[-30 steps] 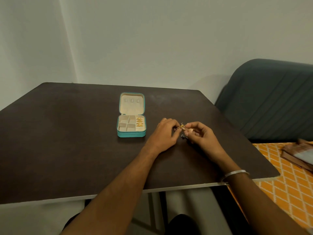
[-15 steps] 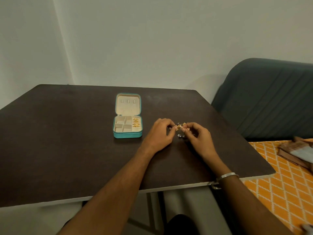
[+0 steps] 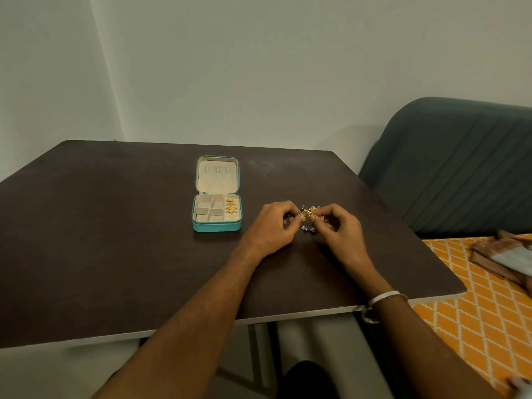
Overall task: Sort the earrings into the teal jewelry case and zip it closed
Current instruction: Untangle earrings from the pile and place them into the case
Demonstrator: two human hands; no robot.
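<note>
The teal jewelry case lies open on the dark table, lid folded back, cream lining inside. Several gold earrings sit in its right compartment. To the right of the case, my left hand and my right hand meet fingertip to fingertip and together pinch a gold earring just above the table. A few small silver earrings lie on the table under my fingers, partly hidden.
A dark grey sofa back stands right of the table. An orange patterned cloth with a folded brown fabric lies at the lower right. The table's near edge runs under my forearms. A silver bangle is on my right wrist.
Both hands have stayed together on the gold earring, lifting it slightly. The view has shifted a little, so the case appears further left.
</note>
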